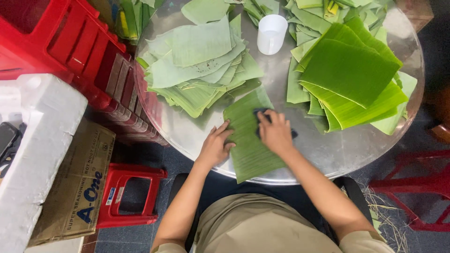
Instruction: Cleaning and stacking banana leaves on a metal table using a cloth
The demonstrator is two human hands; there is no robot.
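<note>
A long green leaf piece (248, 150) lies flat on the round metal table (328, 154), its near end hanging over the table's edge. My left hand (216, 144) presses on the leaf's left edge with fingers spread. My right hand (274, 132) rests on the upper right part of the leaf, closed over a dark cloth (260, 113) that peeks out by the fingertips and at the wrist side.
A pile of pale cut leaves (199, 65) sits behind the left hand, a stack of brighter green leaves (349, 75) at the right. A white plastic cup (272, 33) stands between them. Red plastic stools (84, 51), a cardboard box (77, 187) and white foam (33, 150) are on the left.
</note>
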